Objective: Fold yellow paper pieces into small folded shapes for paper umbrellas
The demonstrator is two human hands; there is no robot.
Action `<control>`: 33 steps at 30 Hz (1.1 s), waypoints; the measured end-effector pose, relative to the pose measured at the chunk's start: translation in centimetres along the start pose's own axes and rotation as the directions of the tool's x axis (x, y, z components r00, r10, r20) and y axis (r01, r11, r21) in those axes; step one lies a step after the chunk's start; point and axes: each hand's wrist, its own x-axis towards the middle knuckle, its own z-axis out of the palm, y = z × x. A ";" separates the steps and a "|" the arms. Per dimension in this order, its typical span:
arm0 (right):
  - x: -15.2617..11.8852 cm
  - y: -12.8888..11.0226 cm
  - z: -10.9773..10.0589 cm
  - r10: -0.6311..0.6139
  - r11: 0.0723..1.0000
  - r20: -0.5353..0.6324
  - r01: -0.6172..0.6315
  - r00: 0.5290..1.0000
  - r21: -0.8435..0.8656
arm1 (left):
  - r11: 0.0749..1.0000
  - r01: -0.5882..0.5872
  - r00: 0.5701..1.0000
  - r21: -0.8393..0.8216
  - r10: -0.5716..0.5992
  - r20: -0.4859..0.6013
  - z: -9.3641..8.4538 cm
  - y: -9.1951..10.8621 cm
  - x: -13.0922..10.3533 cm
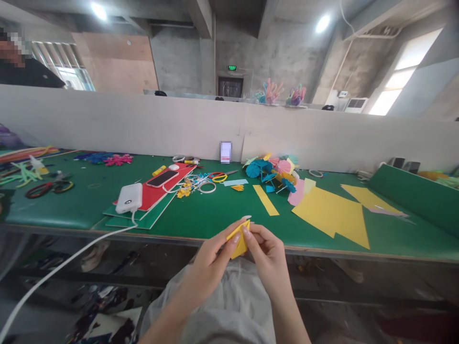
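A small folded piece of yellow paper (239,242) is held between both hands, just in front of the table's front edge and above my lap. My left hand (214,253) pinches its left side, with the thumb on the near face. On the other side, my right hand (266,244) grips the upper right part with thumb and fingers closed. Beyond the hands lie a yellow paper strip (266,200) and a small orange-yellow folded piece (237,188).
On the green table (201,220) are large yellow sheets (332,212), colourful paper flowers (267,169), scissors (219,177), a phone (162,178), and a white power bank (129,198) with a cable running off the front edge. A white partition (161,126) stands behind.
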 end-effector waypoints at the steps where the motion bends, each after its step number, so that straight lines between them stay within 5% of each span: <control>1: 0.0 0.0 0.0 0.001 1.000 -0.008 -0.001 1.000 -0.012 | 0.999 -0.025 1.000 0.024 0.025 -0.001 0.1 -0.1 0.0; 9: 0.0 -0.8 -0.4 0.018 0.995 0.068 -0.011 0.998 -0.100 | 0.867 -0.368 0.928 0.335 0.367 0.069 -0.1 -1.6 0.0; 14: 0.0 -0.8 -0.7 0.081 0.995 0.100 -0.074 0.992 -0.070 | 0.641 -0.374 0.910 0.670 0.394 0.131 -0.2 -1.8 0.7; 17: 0.2 -0.2 -0.7 0.082 0.994 0.098 -0.074 0.992 -0.079 | 0.589 -0.343 0.917 0.732 0.378 0.126 0.3 -1.9 1.0; 21: 0.5 0.7 -1.0 0.025 0.994 -0.012 -0.026 1.000 -0.105 | 0.715 -0.321 0.945 0.621 0.282 0.164 0.6 -1.6 0.7; 25: 0.4 0.8 -1.9 0.014 0.993 0.055 -0.007 0.998 -0.120 | 0.950 -0.215 0.954 0.228 0.154 0.257 -0.2 -1.2 0.2; 28: 0.1 0.5 -2.4 0.015 0.973 0.123 0.014 0.992 -0.231 | 0.991 -0.096 0.988 0.091 0.084 0.133 -1.0 -1.4 0.3; 31: -0.3 0.1 -2.4 0.030 0.942 0.232 0.050 0.972 -0.332 | 0.988 -0.033 0.998 0.150 0.041 -0.048 -1.5 -1.4 0.7; 33: -0.6 -0.1 -2.3 0.061 0.923 0.325 0.071 0.944 -0.379 | 0.981 0.001 1.000 0.194 0.000 -0.005 -1.7 -1.2 0.8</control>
